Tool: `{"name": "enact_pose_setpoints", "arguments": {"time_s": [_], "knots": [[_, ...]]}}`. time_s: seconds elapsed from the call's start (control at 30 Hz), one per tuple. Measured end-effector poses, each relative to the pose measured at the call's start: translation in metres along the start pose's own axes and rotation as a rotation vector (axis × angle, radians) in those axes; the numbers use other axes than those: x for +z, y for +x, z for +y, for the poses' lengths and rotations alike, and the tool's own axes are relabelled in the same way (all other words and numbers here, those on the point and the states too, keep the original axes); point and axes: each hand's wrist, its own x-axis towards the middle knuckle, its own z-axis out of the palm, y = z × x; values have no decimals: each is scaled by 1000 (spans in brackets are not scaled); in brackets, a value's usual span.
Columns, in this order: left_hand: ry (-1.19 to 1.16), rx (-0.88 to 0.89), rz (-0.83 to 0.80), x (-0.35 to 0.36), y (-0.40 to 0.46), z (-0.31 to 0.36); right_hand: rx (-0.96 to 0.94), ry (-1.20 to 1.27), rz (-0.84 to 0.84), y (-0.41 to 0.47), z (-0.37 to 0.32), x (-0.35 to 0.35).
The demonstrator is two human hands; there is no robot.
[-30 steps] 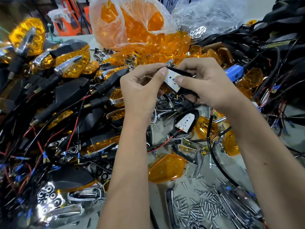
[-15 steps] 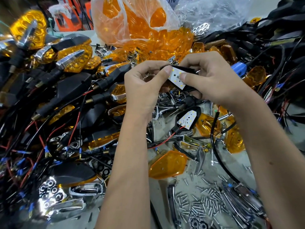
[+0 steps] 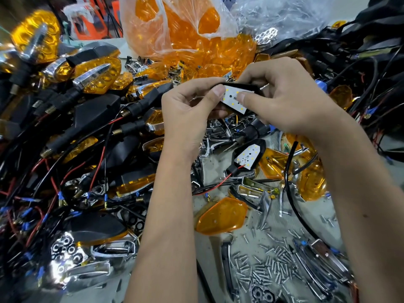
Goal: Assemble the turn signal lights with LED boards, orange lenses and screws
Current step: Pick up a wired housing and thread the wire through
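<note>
**LED board being seated in its housing**

Compared with a second ago, both thumbs have shifted further onto the white LED board (image 3: 234,99), which now lies flatter in the black housing (image 3: 242,86); seating looks nearly finished. The left hand (image 3: 188,112) has its grip pinched on the housing's left end, and the right hand (image 3: 290,99) has its grip clamped on the right end, above the table (image 3: 220,156). Behind, a clear plastic bag (image 3: 175,27) holds orange lenses (image 3: 209,20). Loose screws (image 3: 262,267) lie at lower right.
</note>
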Motion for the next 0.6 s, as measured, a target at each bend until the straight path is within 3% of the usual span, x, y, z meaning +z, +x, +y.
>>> {"name": "enact_pose_setpoints", "arguments": {"time_s": [0.47, 0.6], "knots": [[148, 76, 134, 10, 1, -2, 27, 36, 53, 7, 1, 8], [179, 38, 161, 20, 0, -4, 152, 222, 145, 9, 6, 20]]}}
